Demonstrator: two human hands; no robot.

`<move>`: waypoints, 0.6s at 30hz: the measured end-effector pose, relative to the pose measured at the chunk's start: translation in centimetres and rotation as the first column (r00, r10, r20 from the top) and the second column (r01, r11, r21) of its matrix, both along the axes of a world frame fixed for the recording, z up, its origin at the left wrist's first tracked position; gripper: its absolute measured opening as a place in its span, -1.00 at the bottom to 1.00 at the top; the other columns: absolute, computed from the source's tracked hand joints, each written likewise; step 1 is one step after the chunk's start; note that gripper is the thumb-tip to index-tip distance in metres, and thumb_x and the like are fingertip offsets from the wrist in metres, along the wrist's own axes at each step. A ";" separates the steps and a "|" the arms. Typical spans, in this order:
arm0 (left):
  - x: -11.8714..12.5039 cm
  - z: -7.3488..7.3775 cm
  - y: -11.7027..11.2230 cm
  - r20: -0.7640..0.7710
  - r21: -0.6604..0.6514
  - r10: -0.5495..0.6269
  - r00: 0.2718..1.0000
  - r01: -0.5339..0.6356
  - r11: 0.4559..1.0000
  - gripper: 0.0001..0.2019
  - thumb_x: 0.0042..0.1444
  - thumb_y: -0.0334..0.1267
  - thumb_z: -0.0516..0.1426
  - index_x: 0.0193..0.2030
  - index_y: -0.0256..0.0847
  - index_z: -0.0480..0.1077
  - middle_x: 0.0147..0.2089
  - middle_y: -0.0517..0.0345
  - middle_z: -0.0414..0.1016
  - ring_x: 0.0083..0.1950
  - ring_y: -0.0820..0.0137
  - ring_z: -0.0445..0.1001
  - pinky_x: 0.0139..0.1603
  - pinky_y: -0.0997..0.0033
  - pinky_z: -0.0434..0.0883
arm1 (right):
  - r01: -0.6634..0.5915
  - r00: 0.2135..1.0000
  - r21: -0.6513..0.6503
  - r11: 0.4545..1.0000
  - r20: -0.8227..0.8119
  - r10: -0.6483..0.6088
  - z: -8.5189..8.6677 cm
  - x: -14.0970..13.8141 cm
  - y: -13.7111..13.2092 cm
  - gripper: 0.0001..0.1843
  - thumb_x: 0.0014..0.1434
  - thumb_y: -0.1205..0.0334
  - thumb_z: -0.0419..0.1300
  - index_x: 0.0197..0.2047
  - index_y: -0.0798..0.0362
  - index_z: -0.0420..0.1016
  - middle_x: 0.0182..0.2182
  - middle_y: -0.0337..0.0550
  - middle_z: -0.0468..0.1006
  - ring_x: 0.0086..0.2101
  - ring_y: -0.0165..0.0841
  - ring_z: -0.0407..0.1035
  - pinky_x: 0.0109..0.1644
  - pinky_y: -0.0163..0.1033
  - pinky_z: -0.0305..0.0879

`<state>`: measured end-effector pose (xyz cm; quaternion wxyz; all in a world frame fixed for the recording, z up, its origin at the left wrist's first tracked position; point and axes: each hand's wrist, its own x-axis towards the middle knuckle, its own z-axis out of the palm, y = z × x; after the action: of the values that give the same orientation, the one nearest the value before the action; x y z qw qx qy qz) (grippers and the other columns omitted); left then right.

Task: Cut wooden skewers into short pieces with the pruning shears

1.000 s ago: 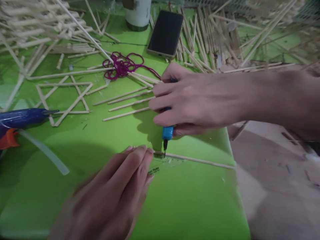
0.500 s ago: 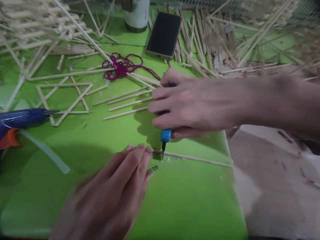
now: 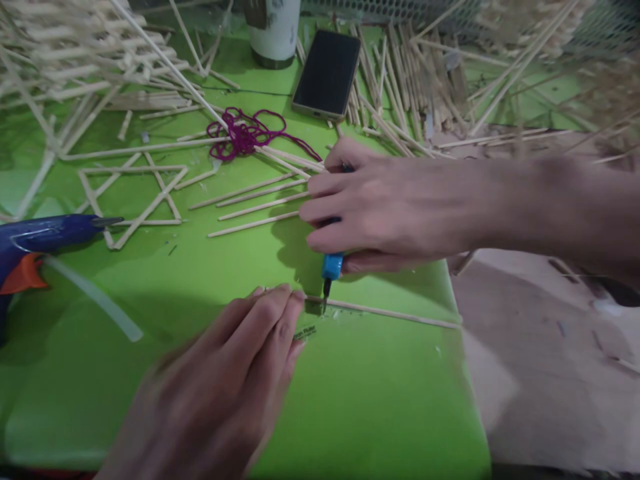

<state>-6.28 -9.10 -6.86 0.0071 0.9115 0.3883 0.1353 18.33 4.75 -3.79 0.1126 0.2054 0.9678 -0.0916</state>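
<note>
My right hand [image 3: 380, 207] is closed around a blue-tipped pen or marker [image 3: 331, 267]. Its dark tip touches a thin wooden stick [image 3: 395, 313] that lies across the green table [image 3: 380, 400] near the right edge. My left hand [image 3: 235, 373] lies flat with its fingers together, pressing the stick's left part and a clear ruler [image 3: 315, 327] down on the table. The ruler shows only faintly beside my fingertips.
A blue and orange glue gun [image 3: 45, 240] with a clear glue stick [image 3: 95, 297] lies at the left. A star of sticks [image 3: 133, 200], several loose cut sticks [image 3: 255, 200], purple yarn [image 3: 243, 133], a phone [image 3: 327, 73], a white bottle [image 3: 275, 30] and stick piles [image 3: 415, 73] lie further back.
Both hands and the pen stay almost in place on the stick. The view has shifted slightly, nothing else moved.
</note>
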 end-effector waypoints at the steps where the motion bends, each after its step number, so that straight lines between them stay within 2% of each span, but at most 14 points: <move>1: 0.0 0.0 0.0 0.004 0.001 0.004 1.000 -0.004 1.000 -0.66 0.51 -0.33 0.00 0.27 -0.38 0.45 0.09 0.02 0.66 0.14 0.24 0.63 0.15 0.32 0.61 | 0.026 1.000 -0.015 1.000 -0.014 -0.027 0.0 0.0 0.0 -0.20 0.41 -0.15 -0.22 -0.59 0.35 0.28 -0.19 -0.36 0.69 -0.04 -0.61 0.48 -0.09 -0.30 0.33; 4: 0.0 0.0 0.0 0.007 0.007 0.010 1.000 -0.010 1.000 -0.67 0.51 -0.33 0.01 0.27 -0.35 0.45 0.11 0.03 0.66 0.16 0.24 0.63 0.14 0.32 0.61 | 0.130 0.990 -0.042 0.991 -0.055 -0.132 0.2 -0.1 0.2 -0.14 0.38 -0.07 -0.50 -0.61 0.40 0.21 -0.23 -0.39 0.67 -0.14 -0.69 0.47 -0.12 -0.28 0.30; 6: -0.1 0.0 0.0 0.009 0.010 0.012 1.000 -0.012 1.000 -0.67 0.51 -0.34 0.00 0.27 -0.36 0.45 0.10 0.03 0.66 0.15 0.24 0.63 0.13 0.33 0.62 | 0.164 0.982 -0.034 0.986 -0.090 -0.167 0.3 -0.1 0.3 -0.13 0.37 -0.04 -0.56 -0.62 0.41 0.16 -0.26 -0.39 0.66 -0.17 -0.70 0.46 -0.14 -0.26 0.29; 9: -0.1 -0.1 0.1 0.006 0.001 -0.008 1.000 0.008 1.000 -0.66 0.50 -0.35 0.00 0.27 -0.39 0.45 0.08 0.01 0.67 0.13 0.23 0.64 0.11 0.31 0.64 | 0.135 0.984 -0.027 0.990 -0.117 -0.137 0.2 -0.1 0.2 -0.18 0.44 -0.07 -0.34 -0.61 0.37 0.23 -0.27 -0.40 0.67 -0.13 -0.66 0.47 -0.12 -0.26 0.31; 12: -0.1 -0.2 0.2 0.006 0.001 -0.023 1.000 0.023 1.000 -0.65 0.51 -0.35 -0.01 0.27 -0.42 0.44 0.09 -0.02 0.66 0.15 0.20 0.63 0.11 0.27 0.65 | 0.008 0.992 0.005 1.000 -0.124 -0.007 -0.1 0.3 0.4 -0.29 0.41 -0.13 -0.04 -0.52 0.33 0.38 -0.24 -0.40 0.68 -0.06 -0.59 0.48 -0.05 -0.22 0.34; 15: -0.1 -0.2 0.2 -0.001 0.011 -0.024 1.000 0.024 1.000 -0.66 0.51 -0.35 -0.01 0.28 -0.39 0.43 0.11 -0.02 0.66 0.17 0.20 0.63 0.14 0.27 0.64 | -0.107 0.985 0.114 0.988 -0.122 0.121 -0.4 0.5 0.5 -0.37 0.38 -0.16 0.01 -0.33 0.29 0.52 -0.18 -0.41 0.66 0.00 -0.53 0.46 0.08 -0.06 0.31; 18: -0.2 -0.1 0.2 -0.004 0.018 -0.030 1.000 0.030 0.999 -0.67 0.50 -0.35 0.01 0.28 -0.37 0.44 0.12 0.00 0.65 0.18 0.21 0.62 0.15 0.28 0.63 | -0.117 0.989 0.153 0.981 -0.068 0.129 -0.4 0.7 0.6 -0.40 0.41 -0.15 -0.01 -0.20 0.25 0.57 -0.12 -0.39 0.65 0.05 -0.47 0.44 0.16 0.04 0.25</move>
<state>-6.44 -8.88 -6.97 0.0000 0.9174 0.3734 0.1372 19.00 5.37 -4.18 0.0648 0.1494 0.9865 -0.0198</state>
